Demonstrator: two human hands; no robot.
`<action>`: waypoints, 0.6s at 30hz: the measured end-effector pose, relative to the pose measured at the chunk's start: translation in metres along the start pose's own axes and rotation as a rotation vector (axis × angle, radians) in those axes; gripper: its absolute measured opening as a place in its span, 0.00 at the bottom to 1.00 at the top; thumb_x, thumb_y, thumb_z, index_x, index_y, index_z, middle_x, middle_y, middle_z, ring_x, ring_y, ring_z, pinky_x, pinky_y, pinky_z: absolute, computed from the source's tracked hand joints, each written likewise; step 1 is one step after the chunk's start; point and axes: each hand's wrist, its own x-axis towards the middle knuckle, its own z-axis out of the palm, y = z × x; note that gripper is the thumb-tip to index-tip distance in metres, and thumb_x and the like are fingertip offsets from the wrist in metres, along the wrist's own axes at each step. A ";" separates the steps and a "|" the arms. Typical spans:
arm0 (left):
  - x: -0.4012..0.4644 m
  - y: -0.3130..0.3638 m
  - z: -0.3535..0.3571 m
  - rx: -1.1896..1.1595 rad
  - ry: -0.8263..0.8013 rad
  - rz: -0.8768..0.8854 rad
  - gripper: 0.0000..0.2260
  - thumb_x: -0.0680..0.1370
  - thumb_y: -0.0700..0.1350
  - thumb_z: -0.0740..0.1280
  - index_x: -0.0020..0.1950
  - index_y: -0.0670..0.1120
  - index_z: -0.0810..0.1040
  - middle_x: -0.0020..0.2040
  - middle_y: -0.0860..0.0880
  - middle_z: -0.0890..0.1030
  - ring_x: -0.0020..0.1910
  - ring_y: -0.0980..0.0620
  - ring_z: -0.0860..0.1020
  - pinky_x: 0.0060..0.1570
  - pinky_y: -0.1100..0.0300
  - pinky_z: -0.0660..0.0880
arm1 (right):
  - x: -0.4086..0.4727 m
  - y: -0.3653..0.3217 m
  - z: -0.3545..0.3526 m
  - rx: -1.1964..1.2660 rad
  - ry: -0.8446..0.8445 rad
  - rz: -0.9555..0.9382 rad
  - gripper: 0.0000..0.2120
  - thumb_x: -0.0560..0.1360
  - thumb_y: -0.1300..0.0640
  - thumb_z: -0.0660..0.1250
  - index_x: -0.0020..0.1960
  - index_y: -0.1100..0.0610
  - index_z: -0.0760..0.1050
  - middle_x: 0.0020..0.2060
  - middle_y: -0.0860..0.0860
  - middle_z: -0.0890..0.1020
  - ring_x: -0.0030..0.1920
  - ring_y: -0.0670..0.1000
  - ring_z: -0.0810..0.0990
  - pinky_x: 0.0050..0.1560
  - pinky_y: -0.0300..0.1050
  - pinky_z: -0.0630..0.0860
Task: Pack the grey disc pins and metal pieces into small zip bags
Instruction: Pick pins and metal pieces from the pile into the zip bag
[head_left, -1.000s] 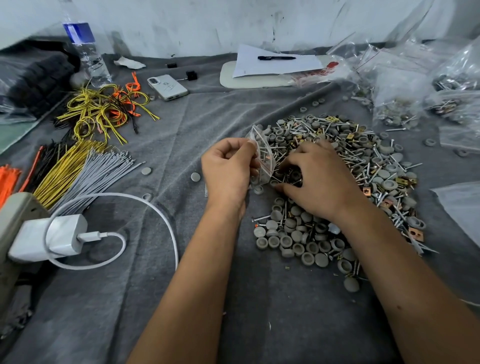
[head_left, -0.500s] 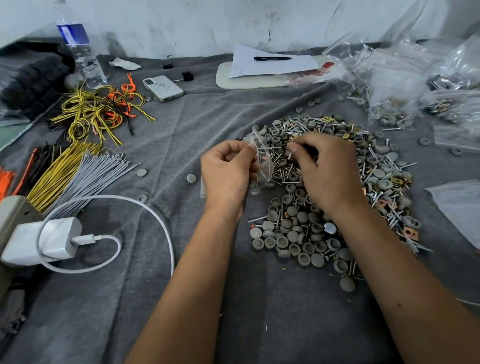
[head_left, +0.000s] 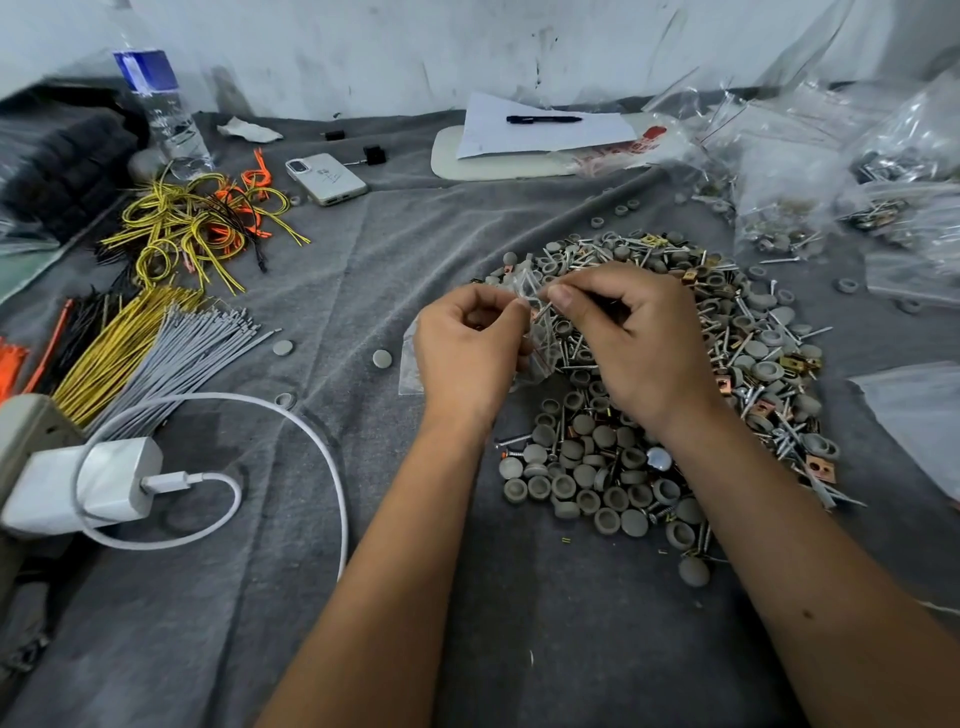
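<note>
While the left hand is pinching the mouth of a small clear zip bag between thumb and curled fingers, the right hand is feeding thin metal pieces into that opening, its thumb and forefinger closed on them. This looks like the filling step for one bag, with most of the packing not yet done.

The bag is hanging just at the near-left edge of the big pile of parts, which is spreading across the grey cloth. The plastic is thin, crinkled and glossy, so its mouth is hard to make out; how much is already inside cannot be told.

The pile is mixing round grey disc pins, matte and cup-shaped or domed, with slim shiny screws and small flat copper-coloured squares with holes. The cloth is soft and wrinkled.

Next, the right hand probably needs to let the pieces drop fully in, then reach back into the pile for grey discs. The mouth must be kept wide, since long pins could snag the film or poke through.

Well left of the pile, bundles of grey, yellow and orange wires are lying. Beyond the pile, to the right, filled bags are heaped.
</note>
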 end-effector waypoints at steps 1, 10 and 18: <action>0.000 0.000 0.000 -0.009 0.001 -0.001 0.05 0.76 0.39 0.72 0.40 0.45 0.83 0.30 0.47 0.81 0.26 0.53 0.77 0.26 0.62 0.72 | 0.000 0.001 0.000 -0.003 -0.007 0.008 0.06 0.79 0.56 0.72 0.54 0.55 0.86 0.46 0.45 0.86 0.49 0.41 0.84 0.51 0.35 0.78; -0.001 0.004 0.000 -0.088 -0.026 0.008 0.08 0.77 0.34 0.71 0.40 0.44 0.83 0.30 0.47 0.80 0.28 0.54 0.77 0.26 0.64 0.73 | -0.002 0.000 0.000 -0.028 0.001 0.057 0.05 0.72 0.60 0.79 0.47 0.54 0.86 0.41 0.43 0.85 0.43 0.41 0.84 0.45 0.31 0.78; 0.003 0.008 -0.003 -0.213 0.050 -0.031 0.08 0.78 0.33 0.70 0.40 0.41 0.81 0.28 0.48 0.79 0.25 0.56 0.74 0.25 0.65 0.71 | -0.001 0.006 -0.004 -0.357 0.139 0.032 0.05 0.77 0.57 0.74 0.51 0.57 0.85 0.46 0.51 0.84 0.50 0.52 0.80 0.50 0.43 0.75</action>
